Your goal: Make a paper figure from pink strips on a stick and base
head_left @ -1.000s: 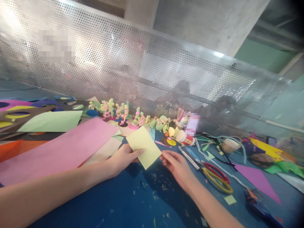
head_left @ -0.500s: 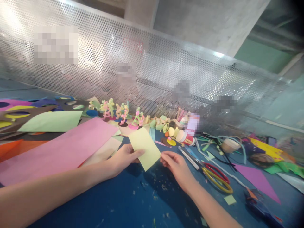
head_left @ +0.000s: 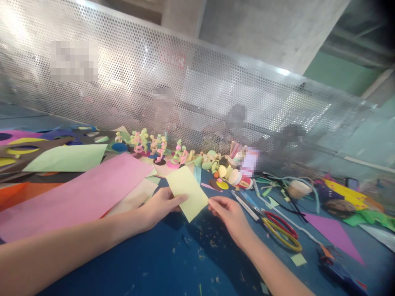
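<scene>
Two hands were used: the small yellow paper (head_left: 188, 192) was pinched at one edge by the left hand (head_left: 160, 205) and at the other by the right hand (head_left: 230, 216), just above the blue table (head_left: 173, 263). It could be creased by a hard squeeze, or dropped among the scraps if the pinch was loosened.

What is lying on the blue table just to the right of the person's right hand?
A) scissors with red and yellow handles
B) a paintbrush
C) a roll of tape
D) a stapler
A: the scissors with red and yellow loop handles lie flat on the blue table, just right of the right hand, which pinches the pale yellow paper rectangle.
</scene>
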`<state>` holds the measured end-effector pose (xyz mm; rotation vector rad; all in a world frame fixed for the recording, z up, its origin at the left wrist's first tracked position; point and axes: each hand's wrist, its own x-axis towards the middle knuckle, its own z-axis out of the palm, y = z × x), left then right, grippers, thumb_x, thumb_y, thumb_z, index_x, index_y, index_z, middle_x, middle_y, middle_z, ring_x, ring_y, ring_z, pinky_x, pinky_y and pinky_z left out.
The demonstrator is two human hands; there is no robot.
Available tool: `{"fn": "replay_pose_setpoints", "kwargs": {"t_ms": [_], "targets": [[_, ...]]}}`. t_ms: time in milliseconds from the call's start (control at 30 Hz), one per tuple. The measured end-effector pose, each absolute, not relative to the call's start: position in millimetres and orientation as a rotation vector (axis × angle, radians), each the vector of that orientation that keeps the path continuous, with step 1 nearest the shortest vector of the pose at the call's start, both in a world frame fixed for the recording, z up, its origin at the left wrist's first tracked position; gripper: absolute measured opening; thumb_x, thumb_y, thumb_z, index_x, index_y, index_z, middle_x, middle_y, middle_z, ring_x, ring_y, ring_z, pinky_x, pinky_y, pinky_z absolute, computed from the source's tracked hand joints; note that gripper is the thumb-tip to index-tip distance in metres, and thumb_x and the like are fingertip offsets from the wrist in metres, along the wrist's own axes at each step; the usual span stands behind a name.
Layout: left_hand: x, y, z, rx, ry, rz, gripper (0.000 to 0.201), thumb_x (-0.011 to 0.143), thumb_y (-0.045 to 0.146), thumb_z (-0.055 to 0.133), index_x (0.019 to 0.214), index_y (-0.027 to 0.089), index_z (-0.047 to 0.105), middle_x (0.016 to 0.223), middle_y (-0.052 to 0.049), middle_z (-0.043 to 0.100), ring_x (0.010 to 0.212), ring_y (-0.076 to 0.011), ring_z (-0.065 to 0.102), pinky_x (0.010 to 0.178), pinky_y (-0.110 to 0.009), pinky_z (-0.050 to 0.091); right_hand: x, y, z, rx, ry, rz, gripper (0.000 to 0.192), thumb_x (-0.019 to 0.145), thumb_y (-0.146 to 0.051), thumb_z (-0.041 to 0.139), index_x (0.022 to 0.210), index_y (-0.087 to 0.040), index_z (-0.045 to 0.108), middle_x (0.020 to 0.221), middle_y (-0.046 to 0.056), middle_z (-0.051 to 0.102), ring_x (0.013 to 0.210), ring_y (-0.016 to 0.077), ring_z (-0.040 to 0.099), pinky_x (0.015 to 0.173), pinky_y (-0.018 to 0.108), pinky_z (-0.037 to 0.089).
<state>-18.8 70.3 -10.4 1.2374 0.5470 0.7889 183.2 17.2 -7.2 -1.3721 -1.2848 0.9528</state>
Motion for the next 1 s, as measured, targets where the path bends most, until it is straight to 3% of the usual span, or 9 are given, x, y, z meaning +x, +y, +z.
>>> {"fn": "replay_pose_setpoints", "kwargs": {"t_ms": [500, 833, 1000], "targets": [[-19.6, 69.5, -8.7, 1.258, 0.597, 0.794, 0.038, 0.074, 0.038, 0.060, 0.103, 0.013, 0.062, 0.108, -0.011, 0.063, 0.098, -0.0275, 0.059, 0.085, -0.038, 0.047, 183.7, 18.3, -6.3, -1.424, -1.353, 0.880, 0.024, 0.070, -0.040, 0.063, 0.071, -0.017, 0.064, 0.063, 0.000, 0.060, 0.059, 0.0121, 0.050, 0.057, 0.022, 0.038], [-19.2, 67.7, -6.9, 1.217, 0.589, 0.806, 0.037, 0.075, 0.038, 0.059, 0.102, 0.013, 0.061, 0.108, -0.012, 0.063, 0.099, -0.0276, 0.058, 0.087, -0.039, 0.045, 184.6, 17.7, -7.3, -1.365, -1.277, 0.956, 0.026, 0.073, -0.041, 0.060, 0.080, -0.018, 0.067, 0.071, 0.003, 0.064, 0.064, 0.0149, 0.053, 0.063, 0.027, 0.042], [-19.0, 66.3, -4.0, 1.161, 0.562, 0.810, 0.035, 0.074, 0.036, 0.061, 0.100, 0.014, 0.062, 0.106, -0.010, 0.064, 0.099, -0.0268, 0.058, 0.087, -0.038, 0.046, 184.9, 18.0, -5.9, -1.377, -1.309, 0.929, 0.026, 0.069, -0.042, 0.064, 0.074, -0.017, 0.066, 0.064, 0.001, 0.061, 0.059, 0.0135, 0.050, 0.057, 0.025, 0.039]]}}
